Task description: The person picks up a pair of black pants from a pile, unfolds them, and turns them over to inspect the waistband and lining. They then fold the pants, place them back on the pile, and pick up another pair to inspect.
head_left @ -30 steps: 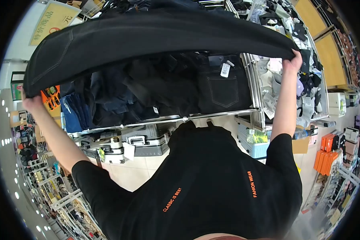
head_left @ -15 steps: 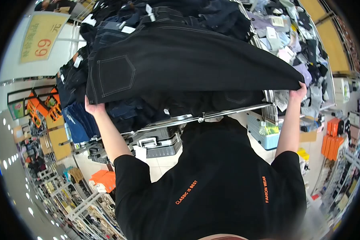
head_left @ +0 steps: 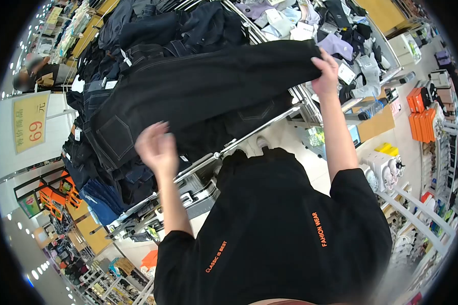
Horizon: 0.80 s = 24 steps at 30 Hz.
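Observation:
A pair of black jeans (head_left: 203, 84) lies folded lengthwise across a heap of dark denim, its stitched back pocket at the left end. My right hand (head_left: 326, 73) grips the leg's hem at the right end, fingers curled over the edge. Blurred by motion, my left hand (head_left: 158, 147) hovers over the jeans' near edge beside the pocket, fingers loosely apart and holding nothing. Beneath lie more dark jeans (head_left: 188, 25), several with white tags.
A metal rail (head_left: 259, 133) edges the display at the front. Beyond it on the right is a bin of socks (head_left: 336, 47). A yellow price sign (head_left: 31, 122) stands at left. Below the rail is a grey suitcase (head_left: 201, 201). Orange boxes (head_left: 423, 127) are stacked at right.
My left hand has let go of the jeans' waist end and moved inward. The jeans' waist end now rests on the heap. The view has turned, and the hem end sits farther up.

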### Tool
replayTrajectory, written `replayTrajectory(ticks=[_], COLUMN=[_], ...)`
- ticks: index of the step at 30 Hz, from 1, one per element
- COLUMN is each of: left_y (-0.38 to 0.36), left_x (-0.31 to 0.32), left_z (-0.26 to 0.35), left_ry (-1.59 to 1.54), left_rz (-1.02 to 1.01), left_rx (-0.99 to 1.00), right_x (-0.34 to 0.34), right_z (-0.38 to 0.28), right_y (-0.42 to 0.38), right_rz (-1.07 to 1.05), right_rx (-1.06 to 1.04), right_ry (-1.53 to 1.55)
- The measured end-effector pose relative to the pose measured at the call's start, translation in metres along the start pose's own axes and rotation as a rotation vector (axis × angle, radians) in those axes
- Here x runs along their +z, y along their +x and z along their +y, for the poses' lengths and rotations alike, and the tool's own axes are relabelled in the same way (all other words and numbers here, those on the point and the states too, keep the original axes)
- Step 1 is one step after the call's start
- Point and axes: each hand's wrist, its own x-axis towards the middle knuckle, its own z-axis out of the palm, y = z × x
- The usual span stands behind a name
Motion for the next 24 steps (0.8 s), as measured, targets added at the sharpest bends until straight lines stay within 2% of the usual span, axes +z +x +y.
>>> replayTrajectory(ticks=[1,2,3,5,6,8,9,10,12,14,16,18,20,22,23,24], left_y=[-0.009,-0.018,-0.024,-0.032,-0.041,-0.048,-0.048,-0.055,-0.066,-0.072,-0.080,-0.087,-0.096,-0.094,-0.091,-0.089], left_x=[0.027,0.066,0.101,0.148,0.159,0.156,0.150,0.148,0.145,0.146,0.148,0.158,0.166,0.169,0.174,0.173], left_z=[-0.002,0.006,0.020,0.026,0.031,0.010,0.017,0.011,0.016,0.025,0.025,0.028,0.018,0.026,0.036,0.033], left_ry=[-0.021,-0.301,-0.629,-1.048,-1.172,-0.936,-1.021,-1.091,-0.946,-1.003,-0.969,-0.917,-0.851,-0.780,-0.732,-0.620], left_rz=[-0.366,-0.573,-0.649,-0.610,-0.433,-0.374,-0.335,-0.330,-0.224,-0.170,-0.211,-0.165,-0.219,-0.287,-0.262,-0.330], left_rx=[0.121,-0.005,-0.122,-0.369,-0.401,-0.684,-0.711,-0.740,-0.857,-0.984,-0.871,-0.855,-0.841,-0.777,-0.746,-0.695], right_x=[0.005,0.013,0.036,0.077,0.090,0.090,0.085,0.083,0.073,0.063,0.048,0.041,0.043,0.035,0.034,0.026], right_z=[0.000,0.000,-0.007,-0.005,0.001,0.029,0.033,0.039,0.043,0.047,0.061,0.063,0.058,0.046,0.039,0.032], right_y=[-0.012,-0.020,-0.040,-0.078,-0.090,-0.115,-0.122,-0.129,-0.141,-0.148,-0.149,-0.149,-0.148,-0.133,-0.128,-0.119], right_rz=[-0.221,-0.445,-0.597,-0.900,-1.053,-1.064,-1.063,-1.006,-0.933,-0.797,-0.635,-0.424,-0.251,-0.224,-0.192,-0.290], right_rx=[-0.311,-0.627,-0.663,-0.705,-0.711,-0.637,-0.561,-0.548,-0.540,-0.500,-0.377,-0.159,0.231,0.320,0.407,0.565], right_ry=[-0.308,-0.613,-0.669,-0.698,-0.670,-0.571,-0.599,-0.469,-0.463,-0.479,-0.414,-0.476,-0.140,-0.521,-0.382,-0.274])
